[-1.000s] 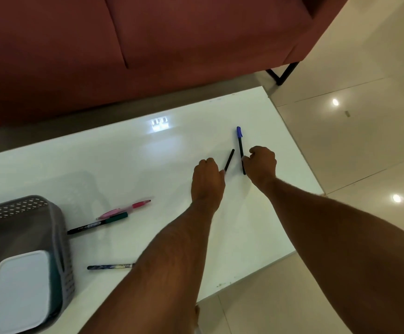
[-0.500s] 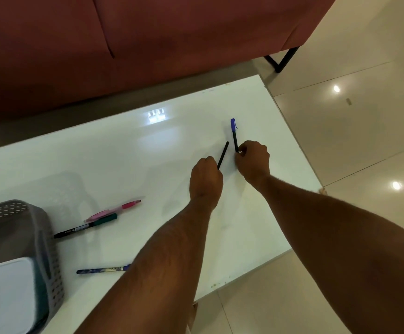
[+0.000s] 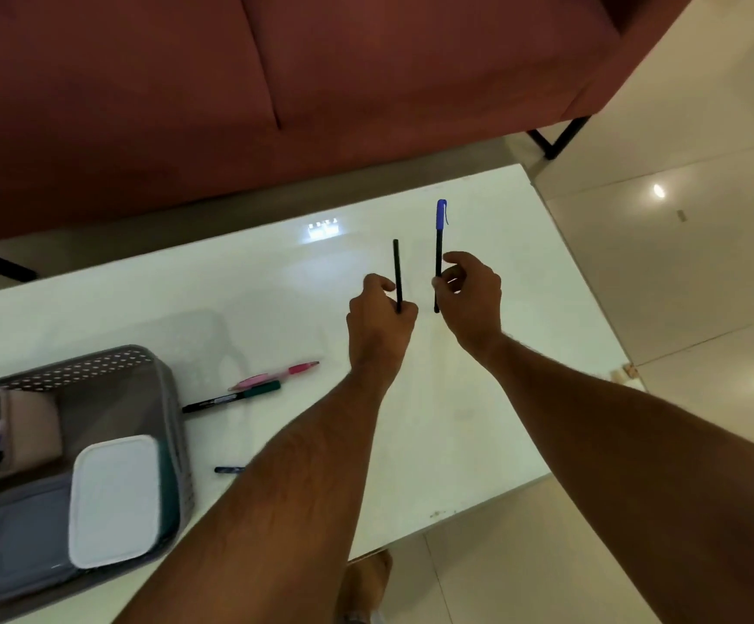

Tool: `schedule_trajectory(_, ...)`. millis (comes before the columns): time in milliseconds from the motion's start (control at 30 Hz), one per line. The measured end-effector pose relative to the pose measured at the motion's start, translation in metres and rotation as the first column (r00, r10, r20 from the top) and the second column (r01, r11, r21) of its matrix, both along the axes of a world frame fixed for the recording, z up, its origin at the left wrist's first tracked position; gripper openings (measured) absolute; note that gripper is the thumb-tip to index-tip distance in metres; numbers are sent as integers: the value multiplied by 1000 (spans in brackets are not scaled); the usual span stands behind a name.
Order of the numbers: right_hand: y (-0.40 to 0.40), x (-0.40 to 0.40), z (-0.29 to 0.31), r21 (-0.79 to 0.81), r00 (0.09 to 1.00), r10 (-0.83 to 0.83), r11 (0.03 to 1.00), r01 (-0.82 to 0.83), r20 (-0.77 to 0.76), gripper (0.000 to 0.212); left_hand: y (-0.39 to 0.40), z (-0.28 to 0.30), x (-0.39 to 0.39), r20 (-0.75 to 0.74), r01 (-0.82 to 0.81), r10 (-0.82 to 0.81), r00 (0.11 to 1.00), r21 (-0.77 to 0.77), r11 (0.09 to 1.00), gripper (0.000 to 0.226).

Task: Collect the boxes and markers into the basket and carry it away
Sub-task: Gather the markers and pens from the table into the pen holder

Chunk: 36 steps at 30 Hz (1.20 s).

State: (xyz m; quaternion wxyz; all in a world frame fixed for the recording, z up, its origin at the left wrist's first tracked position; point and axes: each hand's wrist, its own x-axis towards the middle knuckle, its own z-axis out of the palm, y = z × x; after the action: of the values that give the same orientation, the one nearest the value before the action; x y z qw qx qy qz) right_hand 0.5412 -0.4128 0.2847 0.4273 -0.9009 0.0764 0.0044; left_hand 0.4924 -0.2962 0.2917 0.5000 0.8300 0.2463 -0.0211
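Both hands up over the white table point(image 3: 478, 434), right-of-centre, each pinching one pen. Left hand point(image 3: 379, 317) is closed around a thin black pen point(image 3: 396, 274), gripping its lower end so the shaft sticks up and away from the camera, roughly upright. Right hand point(image 3: 472, 295) has thumb and fingertips clamped on the lower part of a black pen with blue cap point(image 3: 439, 254), cap end pointing up; its bottom tip pokes out just below the fingers. The two pens are near parallel, just beside each other, not touching. Can't tell whether either pen tip touches the table surface. On the table to the left: pink pen point(image 3: 276, 375) and a green-capped black marker point(image 3: 231, 397) lying side by side, nearly touching, the marker's black end close to the basket's right wall. A dark blue pen point(image 3: 229, 469) lies nearer the front edge, mostly hidden by the left forearm. Grey perforated basket point(image 3: 96, 362) sits at the lower left of the table, partly out of frame. Inside it: white-lidded box point(image 3: 114, 499) against the right wall, a grey-blue box point(image 3: 24, 529) beside it, a beige container point(image 3: 28, 425) behind them; contents at the far left are blurred. Red sofa point(image 3: 276, 83) runs behind the table, tiled floor point(image 3: 681, 218) to the right.
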Motion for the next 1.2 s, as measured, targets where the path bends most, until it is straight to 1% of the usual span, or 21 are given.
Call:
schedule_trajectory(67, 22, -8, 8, 20, 998, 51, 998, -52, 33, 27, 21, 8, -7, 46, -30, 29, 999, 11, 999, 23)
schedule_trajectory(167, 53, -20, 18, 36, 990, 123, 991, -126, 75, 24, 54, 19, -20, 130, -34, 29, 991, 34, 999, 7)
schedule_trajectory(233, 75, -30, 25, 31, 983, 155, 987, -159, 97, 24, 77, 25, -32, 182, -52, 45, 982, 33, 998, 14)
schedule_trajectory(400, 121, -59, 39, 27, 969, 209, 976, -214, 134, 23, 125, 34, -68, 283, -73, 80, 956, -33, 997, 29)
schedule_trajectory(500, 151, -79, 50, 30, 956, 250, 966, -258, 156, 20, 157, 44, -93, 290, -112, 111, 951, -11, 994, 28)
schedule_trajectory(567, 174, -90, 59, 30, 943, 281, 956, -291, 177, 18, 181, 53, -108, 307, -151, 148, 940, -13, 988, 23)
schedule_trajectory(633, 197, -99, 66, 38, 933, 304, 948, -317, 192, 18, 203, 62, -122, 361, -205, 205, 910, -41, 978, 15)
schedule_trajectory(700, 224, -110, 74, 54, 922, 329, 937, -346, 203, 20, 228, 72, -136, 400, -284, 262, 878, -5, 959, 14)
schedule_trajectory(767, 250, -120, 83, 68, 911, 357, 924, -377, 204, 28, 253, 81, -148, 427, -359, 308, 850, 42, 932, 13)
schedule_trajectory(900, 306, -148, 102, 144, 882, 433, 876, -460, 183, 69, 309, 96, -177, 479, -493, 400, 782, 82, 866, 13)
schedule_trajectory(933, 317, -154, 104, 160, 873, 449, 863, -478, 188, 76, 321, 99, -183, 492, -517, 412, 767, 94, 851, 14)
schedule_trajectory(1100, 369, -181, 112, 181, 834, 520, 816, -549, 182, 93, 380, 112, -209, 524, -569, 458, 718, 62, 820, 16)
schedule_trajectory(1200, 393, -194, 110, 187, 815, 560, 794, -579, 148, 109, 406, 115, -224, 512, -555, 431, 743, 111, 824, 24)
